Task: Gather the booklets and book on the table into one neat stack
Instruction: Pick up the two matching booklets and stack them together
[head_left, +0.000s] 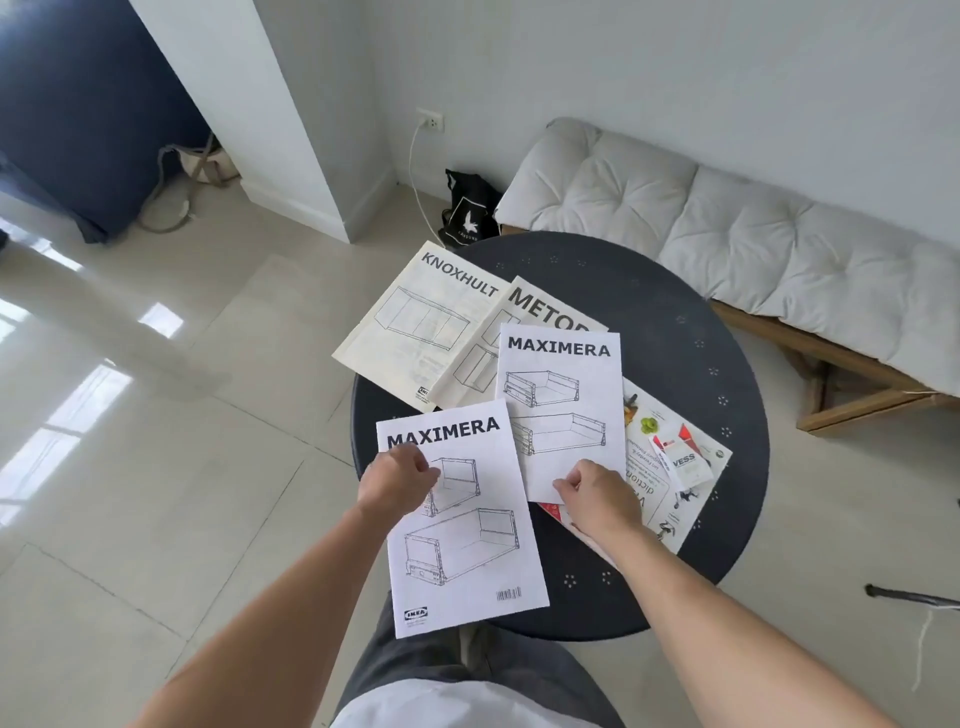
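the gathering step is judged to be just starting: on the round dark metal table (675, 332) five paper things are spread out, none stacked neatly yet. the near white maximera booklet (467, 545), hanging over the table's near edge, is pinched near its top left by the curled left hand (397, 480). the second white maximera booklet (561, 405) is pinched at its bottom edge by the curled right hand (600, 491); it lies partly on the colourful picture book (670, 467). the cream knoxhult booklet (415, 322) and cream metod booklet (483, 358) lie behind, overlapping. next, one white booklet should likely be laid on the other, edges lined up
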